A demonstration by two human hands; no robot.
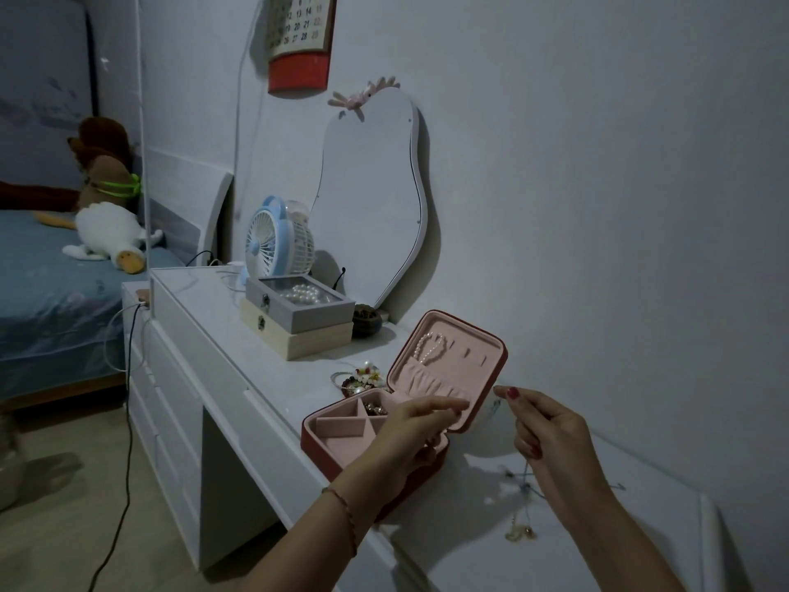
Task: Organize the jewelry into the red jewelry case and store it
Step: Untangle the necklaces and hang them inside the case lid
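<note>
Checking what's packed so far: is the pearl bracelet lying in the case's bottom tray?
No: the pearl bracelet hangs on the open lid's pink lining of the red jewelry case, above the tray.

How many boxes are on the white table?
3: the open red jewelry case near the hands, and farther back a grey box stacked on a cream box. Others may sit out of view.

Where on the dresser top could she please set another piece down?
Bare top lies between the stacked boxes and the dresser's front edge. It is crowded behind the red jewelry case, where loose jewelry lies, and right of it, under the dangling necklace.
</note>
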